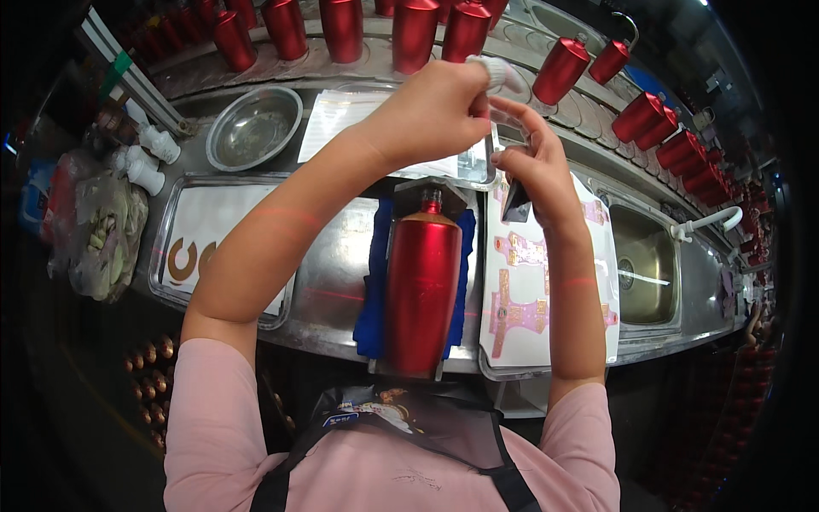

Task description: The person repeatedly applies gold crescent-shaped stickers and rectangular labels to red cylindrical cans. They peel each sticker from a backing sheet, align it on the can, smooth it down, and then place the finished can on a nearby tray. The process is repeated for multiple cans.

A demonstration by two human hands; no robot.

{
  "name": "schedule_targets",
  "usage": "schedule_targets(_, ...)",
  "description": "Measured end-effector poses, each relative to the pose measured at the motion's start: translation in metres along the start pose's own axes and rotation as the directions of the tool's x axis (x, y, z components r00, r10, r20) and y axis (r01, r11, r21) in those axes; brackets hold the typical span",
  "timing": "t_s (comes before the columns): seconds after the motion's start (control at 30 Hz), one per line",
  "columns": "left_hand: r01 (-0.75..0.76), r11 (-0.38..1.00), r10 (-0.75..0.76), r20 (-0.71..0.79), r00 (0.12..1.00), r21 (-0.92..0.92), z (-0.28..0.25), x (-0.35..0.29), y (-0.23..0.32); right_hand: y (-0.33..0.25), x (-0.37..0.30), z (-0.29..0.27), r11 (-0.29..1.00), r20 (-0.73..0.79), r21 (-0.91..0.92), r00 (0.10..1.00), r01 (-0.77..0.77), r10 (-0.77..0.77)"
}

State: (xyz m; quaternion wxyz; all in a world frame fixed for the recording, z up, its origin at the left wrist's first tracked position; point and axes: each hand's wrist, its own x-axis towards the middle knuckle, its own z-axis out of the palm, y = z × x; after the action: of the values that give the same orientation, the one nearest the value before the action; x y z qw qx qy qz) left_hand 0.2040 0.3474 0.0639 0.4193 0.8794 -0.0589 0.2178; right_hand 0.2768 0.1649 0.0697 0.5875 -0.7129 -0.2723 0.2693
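Note:
A glossy red bottle (422, 294) lies in front of me, its neck pointing away, on a metal holder lined with blue cloth (373, 290). Beyond its neck, my left hand (444, 107) is raised with its fingers closed; a white knitted cover (496, 75) shows at its fingertips, and whatever they pinch is hidden. Close beside it, my right hand (539, 166) has its fingers bent around a dark flat scraper-like blade (516, 201), which hangs below the palm. Under my right forearm, pink and gold decals (518, 314) lie on a white sheet in a tray.
Red bottles (341, 32) stand along a curved conveyor at the back and right. A metal bowl (254, 128) and a tray (162, 247) with gold ring-shaped decals (181, 260) are at left. At right is a sink (640, 269) with a white tap (712, 222). A plastic bag (107, 230) hangs far left.

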Motion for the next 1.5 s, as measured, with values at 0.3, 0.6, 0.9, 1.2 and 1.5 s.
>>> schedule_targets(0.3,0.247,0.857,-0.350,-0.159,0.923,-0.453,0.008,-0.111,0.082,-0.003,-0.110,-0.035,0.970,0.118,0.048,0.966,-0.239,0.232)
schedule_targets(0.6,0.452,0.595,-0.714,-0.180,0.676,-0.665,0.060,-0.272,0.122,0.038,-0.224,0.031,0.936,0.046,-0.095,0.938,-0.338,0.344)
schedule_targets(0.9,0.433,0.537,-0.741,-0.159,0.653,-0.724,0.078,-0.288,0.100,0.048,-0.222,0.045,0.932,0.024,0.044,0.933,-0.359,0.358)
schedule_targets(1.2,0.421,0.907,-0.417,-0.171,0.893,-0.014,0.073,-0.277,0.082,0.054,-0.224,0.046,0.948,0.002,0.007,0.948,-0.319,0.319)
schedule_targets(1.5,0.309,0.933,-0.329,-0.085,0.941,-0.183,0.068,-0.276,0.075,0.062,-0.222,0.033,0.917,-0.009,0.080,0.920,-0.391,0.393)
